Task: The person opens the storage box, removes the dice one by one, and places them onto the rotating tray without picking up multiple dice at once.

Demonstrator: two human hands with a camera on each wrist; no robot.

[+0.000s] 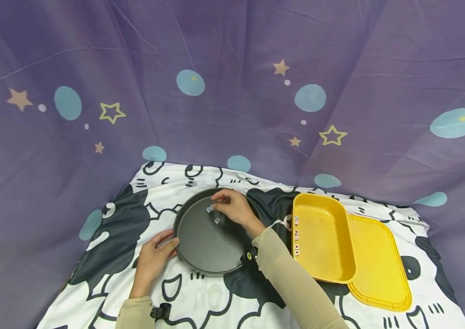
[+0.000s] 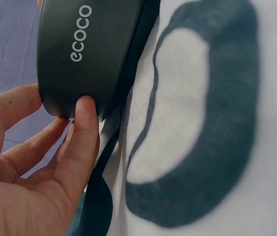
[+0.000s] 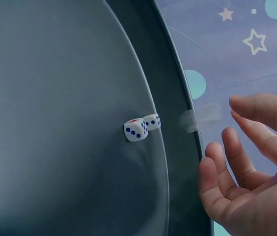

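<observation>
A round dark tray (image 1: pixel 211 249) lies on the patterned cloth, its outer wall marked "ecoco" in the left wrist view. My left hand (image 1: pixel 152 260) grips its left edge, fingertips (image 2: pixel 85 105) against the wall. Over the far part of the tray is my right hand (image 1: pixel 234 208), fingers parted and slightly bent, holding nothing in the right wrist view. Two white dice, a nearer die (image 3: pixel 136 130) and a farther die (image 3: pixel 152 121), sit on the tray floor. A blurred whitish thing (image 3: pixel 200 118) shows in the air between them and the right fingertips.
Right of the tray stands a yellow plastic box (image 1: pixel 324 237), with several small dice (image 1: pixel 296 236) along its left inner side. A yellow lid (image 1: pixel 382 265) lies beside it, partly under its edge. A purple curtain (image 1: pixel 232 105) hangs behind the cloth-covered surface (image 1: pixel 203 297).
</observation>
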